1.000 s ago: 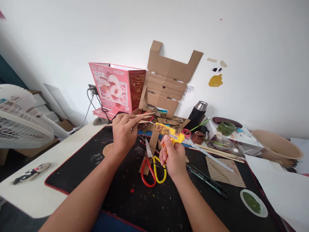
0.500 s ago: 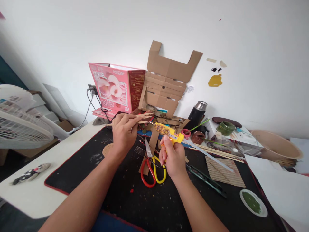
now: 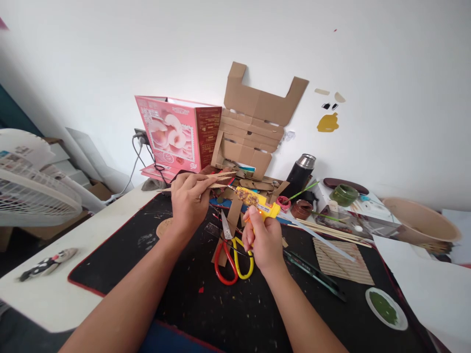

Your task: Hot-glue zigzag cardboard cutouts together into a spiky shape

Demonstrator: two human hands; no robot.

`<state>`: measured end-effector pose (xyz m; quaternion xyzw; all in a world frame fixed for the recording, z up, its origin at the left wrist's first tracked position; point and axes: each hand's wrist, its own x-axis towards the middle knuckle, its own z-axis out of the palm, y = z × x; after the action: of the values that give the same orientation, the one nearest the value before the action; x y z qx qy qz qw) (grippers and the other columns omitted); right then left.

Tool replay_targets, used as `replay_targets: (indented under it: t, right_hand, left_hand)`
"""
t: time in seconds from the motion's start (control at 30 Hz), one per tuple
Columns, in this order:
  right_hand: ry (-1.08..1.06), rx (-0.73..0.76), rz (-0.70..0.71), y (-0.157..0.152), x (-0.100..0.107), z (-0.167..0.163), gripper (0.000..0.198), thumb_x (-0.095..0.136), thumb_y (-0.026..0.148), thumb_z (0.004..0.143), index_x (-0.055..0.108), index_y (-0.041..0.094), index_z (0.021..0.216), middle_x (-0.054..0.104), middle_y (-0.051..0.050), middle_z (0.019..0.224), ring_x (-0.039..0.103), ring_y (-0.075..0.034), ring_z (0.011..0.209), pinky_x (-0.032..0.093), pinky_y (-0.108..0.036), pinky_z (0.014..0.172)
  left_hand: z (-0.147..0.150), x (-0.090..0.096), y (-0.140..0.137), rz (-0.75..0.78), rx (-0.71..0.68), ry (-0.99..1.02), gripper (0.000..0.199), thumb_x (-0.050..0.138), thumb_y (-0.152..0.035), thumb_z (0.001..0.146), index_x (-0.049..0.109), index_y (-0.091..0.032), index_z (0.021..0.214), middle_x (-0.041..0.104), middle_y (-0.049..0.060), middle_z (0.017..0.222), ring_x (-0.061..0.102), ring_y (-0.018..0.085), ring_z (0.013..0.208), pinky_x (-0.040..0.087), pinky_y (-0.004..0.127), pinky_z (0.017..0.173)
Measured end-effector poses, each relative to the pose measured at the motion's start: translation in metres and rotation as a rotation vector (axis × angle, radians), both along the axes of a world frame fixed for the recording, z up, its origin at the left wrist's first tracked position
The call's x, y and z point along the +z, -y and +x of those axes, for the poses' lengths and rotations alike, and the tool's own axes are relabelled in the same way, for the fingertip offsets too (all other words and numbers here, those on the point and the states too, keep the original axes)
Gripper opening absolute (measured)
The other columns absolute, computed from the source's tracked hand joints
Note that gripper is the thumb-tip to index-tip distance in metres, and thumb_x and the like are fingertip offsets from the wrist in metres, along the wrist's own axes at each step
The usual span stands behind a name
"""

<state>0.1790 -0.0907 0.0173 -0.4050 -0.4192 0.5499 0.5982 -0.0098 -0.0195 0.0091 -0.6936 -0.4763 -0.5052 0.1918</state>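
My left hand [image 3: 189, 198] is closed on thin cardboard strips [image 3: 222, 175], whose ends stick out to the right past my fingers. Wrapped round the handle of a yellow glue gun [image 3: 253, 198] is my right hand [image 3: 265, 240]. Brown residue coats the gun's front, and its nozzle points left, at or very near the strips; contact is too small to make out. Below, between my forearms, scissors [image 3: 233, 260] with one red and one yellow handle lie with blades pointing away. A cardboard strip [image 3: 234, 211] lies behind their blades.
A black mat [image 3: 121, 255] covers much of the table. To the right lie a dark green cutter [image 3: 314, 275], corrugated cardboard [image 3: 340, 260] and a dish of green paint [image 3: 386, 309]. Behind stand a pink box [image 3: 172, 132], upright cardboard [image 3: 257, 98] and a black thermos [image 3: 300, 171].
Almost nothing differs. Both hands, the strips and the glue gun keep nearly the same place, with at most a slight shift of the nozzle to the left.
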Motion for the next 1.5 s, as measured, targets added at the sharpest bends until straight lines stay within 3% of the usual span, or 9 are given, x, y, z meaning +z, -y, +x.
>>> replay_targets:
  t: [1.5]
  right_hand:
    - [0.007,0.005,0.033,-0.0013,-0.0061,0.0007,0.060,0.075,0.078,0.081,0.064,0.020,0.076,0.042,0.010,0.038,0.043,-0.010,0.029,0.029,-0.020,0.033]
  left_hand:
    - [0.0012,-0.0016,-0.0005,-0.059,0.033,-0.010,0.028,0.060,-0.021,0.103,0.083,-0.032,0.115,0.080,0.006,0.101,0.064,0.028,0.098,0.048,0.046,0.091]
